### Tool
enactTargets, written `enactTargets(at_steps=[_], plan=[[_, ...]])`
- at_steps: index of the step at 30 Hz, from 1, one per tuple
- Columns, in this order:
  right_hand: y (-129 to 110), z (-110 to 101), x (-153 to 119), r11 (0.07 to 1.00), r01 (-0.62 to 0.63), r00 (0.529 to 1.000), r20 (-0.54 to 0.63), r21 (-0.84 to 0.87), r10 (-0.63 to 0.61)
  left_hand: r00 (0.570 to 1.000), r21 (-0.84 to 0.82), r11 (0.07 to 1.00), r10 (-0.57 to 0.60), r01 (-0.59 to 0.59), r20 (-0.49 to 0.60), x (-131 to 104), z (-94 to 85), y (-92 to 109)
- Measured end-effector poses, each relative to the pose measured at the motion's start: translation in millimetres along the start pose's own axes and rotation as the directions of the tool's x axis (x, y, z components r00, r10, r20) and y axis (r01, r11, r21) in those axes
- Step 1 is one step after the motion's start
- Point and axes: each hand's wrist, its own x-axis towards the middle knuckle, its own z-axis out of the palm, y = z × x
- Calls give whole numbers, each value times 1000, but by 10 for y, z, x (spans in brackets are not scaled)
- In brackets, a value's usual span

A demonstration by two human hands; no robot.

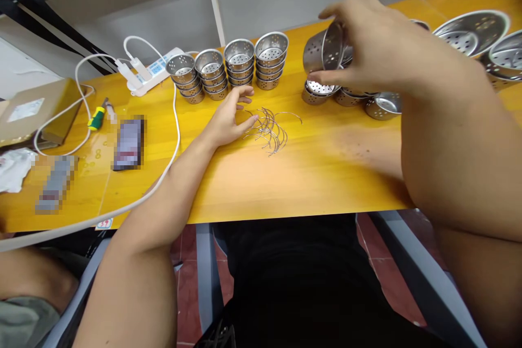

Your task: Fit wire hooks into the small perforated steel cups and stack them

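Note:
My right hand (369,43) is closed on a perforated metal cup (316,53), tilted on its side above other perforated cups (314,97) at the right. The hand and wrist hide part of those cups. My left hand (230,119) rests on the table with its fingers apart and nothing in them. Beside its fingertips lies a loose heap of curved metal wires (271,130). Behind that hand stand several stacks of perforated cups (271,57) in a row.
Larger perforated metal bowls (473,32) stand at the far right of the yellow table (310,179). On the left are a power strip (157,70) with a white cable, a phone-like blurred item (129,144), a green-and-yellow-handled tool (97,118) and a cardboard box (36,109). Another person's leg (32,277) shows at lower left.

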Motion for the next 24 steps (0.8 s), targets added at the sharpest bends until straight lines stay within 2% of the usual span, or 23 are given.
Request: enactTargets(at_steps=[2, 3, 6, 8, 11, 17, 24], plan=[[-244, 46, -67, 989, 54, 997, -61, 140, -46, 1000, -5, 1000, 8, -8, 2, 10, 12, 20], [-353, 125, -99, 980, 90, 996, -44, 175, -83, 1000, -11, 1000, 19, -19, 0, 17, 18, 41], [-595, 510, -178, 946, 214, 974, 13, 242, -224, 997, -13, 997, 76, -76, -3, 44, 20, 131], [-672, 771, -217, 899, 318, 944, -13, 301, -330, 993, 13, 993, 118, -118, 7, 60, 8, 181], [-673, 987, -244, 867, 369, 925, -45, 333, -377, 990, 40, 989, 138, -139, 20, 70, -15, 208], [-547, 979, -237, 846, 379, 912, 7, 376, -411, 997, 14, 997, 70, -70, -14, 52, -19, 183], [-563, 1055, -234, 866, 348, 930, -16, 361, -367, 987, 78, 985, 157, -155, -23, 65, -64, 169]])
